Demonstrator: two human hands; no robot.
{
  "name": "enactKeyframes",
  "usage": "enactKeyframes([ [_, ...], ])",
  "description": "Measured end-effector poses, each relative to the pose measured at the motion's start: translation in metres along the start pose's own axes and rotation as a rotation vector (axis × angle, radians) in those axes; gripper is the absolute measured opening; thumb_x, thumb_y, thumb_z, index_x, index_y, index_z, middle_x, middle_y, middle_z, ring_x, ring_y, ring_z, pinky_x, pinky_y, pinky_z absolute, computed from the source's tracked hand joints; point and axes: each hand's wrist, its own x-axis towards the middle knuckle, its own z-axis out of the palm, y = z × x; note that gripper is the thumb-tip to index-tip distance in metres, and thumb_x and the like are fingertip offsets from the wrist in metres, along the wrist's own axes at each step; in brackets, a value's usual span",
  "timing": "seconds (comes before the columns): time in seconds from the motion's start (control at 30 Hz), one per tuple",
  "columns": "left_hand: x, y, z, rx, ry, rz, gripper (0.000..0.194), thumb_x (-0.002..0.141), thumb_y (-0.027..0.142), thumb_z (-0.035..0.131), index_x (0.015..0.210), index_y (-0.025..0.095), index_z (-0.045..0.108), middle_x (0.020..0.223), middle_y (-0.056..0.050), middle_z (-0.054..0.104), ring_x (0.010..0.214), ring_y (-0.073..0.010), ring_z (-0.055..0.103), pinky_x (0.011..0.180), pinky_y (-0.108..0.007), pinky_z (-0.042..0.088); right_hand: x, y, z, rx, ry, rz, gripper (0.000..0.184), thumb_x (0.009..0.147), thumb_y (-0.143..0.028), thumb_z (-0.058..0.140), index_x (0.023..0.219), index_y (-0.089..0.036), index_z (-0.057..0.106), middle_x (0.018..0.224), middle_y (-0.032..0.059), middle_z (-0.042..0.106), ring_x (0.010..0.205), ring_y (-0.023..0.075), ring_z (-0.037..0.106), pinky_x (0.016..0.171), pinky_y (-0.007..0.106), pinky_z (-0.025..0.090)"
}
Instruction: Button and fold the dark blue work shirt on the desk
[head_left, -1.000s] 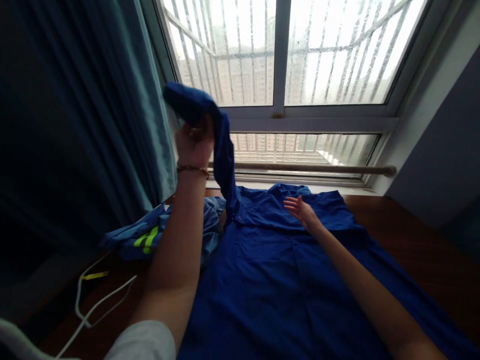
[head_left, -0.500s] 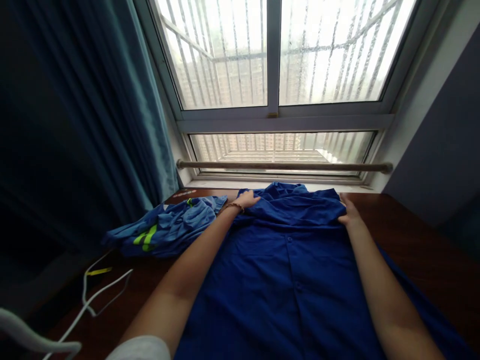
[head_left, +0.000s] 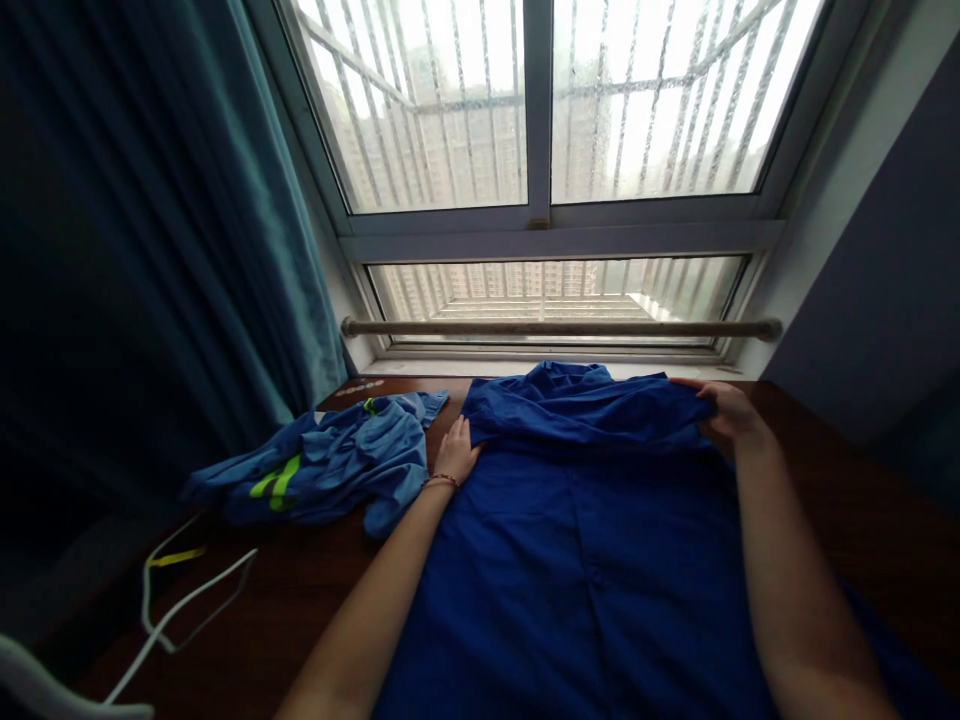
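Spreading over a dark brown wooden surface (head_left: 817,490), a blue button-front shirt (head_left: 525,560) lies from the near side toward the far window (head_left: 538,110). At its left edge the left hand (head_left: 456,453) rests flat, fingers straight and close together, while the right hand (head_left: 729,410) pinches the shirt at its far right corner. A crumpled lighter-blue garment (head_left: 345,460) with neon-green patches (head_left: 281,482) lies on the left near a blue curtain (head_left: 225,220), and a horizontal rail (head_left: 555,328) crosses in front of the window.
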Motion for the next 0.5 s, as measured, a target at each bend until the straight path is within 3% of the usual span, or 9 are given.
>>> enactKeyframes([
  [0.17,0.0,-0.003,0.001,-0.162,0.058,-0.042,0.046,0.082,0.026,0.038,0.123,0.009,0.044,0.131,-0.014,0.042,0.124,-0.0231,0.036,0.104,-0.038,0.028,-0.044,-0.024,0.03,0.041,-0.214,-0.176,0.056,0.057,-0.004,0.039,0.108,-0.018,0.058,0.093,0.0063,0.066,0.083,0.0168,0.063,0.071,0.027,0.051],
  [0.33,0.005,-0.008,-0.01,-0.258,0.204,-0.152,0.045,0.089,0.033,0.024,0.122,0.014,0.047,0.119,-0.01,0.055,0.117,-0.0214,0.045,0.101,-0.038,0.033,-0.057,-0.042,0.102,0.05,-0.431,-0.429,0.062,0.055,-0.009,0.051,0.116,-0.018,0.05,0.106,0.0062,0.06,0.099,0.0187,0.057,0.088,0.036,0.044],
  [0.4,0.006,-0.01,-0.015,-0.317,0.301,-0.173,0.045,0.089,0.033,0.022,0.124,0.017,0.045,0.119,-0.008,0.055,0.119,-0.0208,0.042,0.104,-0.039,0.029,-0.048,-0.053,0.136,-0.045,-0.404,-0.548,0.064,0.054,-0.01,0.056,0.116,-0.017,0.048,0.107,0.0052,0.06,0.101,0.0184,0.055,0.09,0.036,0.043],
  [0.5,0.006,-0.012,-0.018,-0.398,0.374,-0.184,0.045,0.09,0.031,0.02,0.125,0.018,0.045,0.116,-0.007,0.057,0.117,-0.02,0.044,0.103,-0.038,0.031,-0.024,-0.075,0.167,-0.363,-0.135,-0.818,0.046,0.06,-0.016,0.06,0.106,-0.016,0.057,0.099,0.0051,0.062,0.097,0.0189,0.057,0.089,0.036,0.042],
])
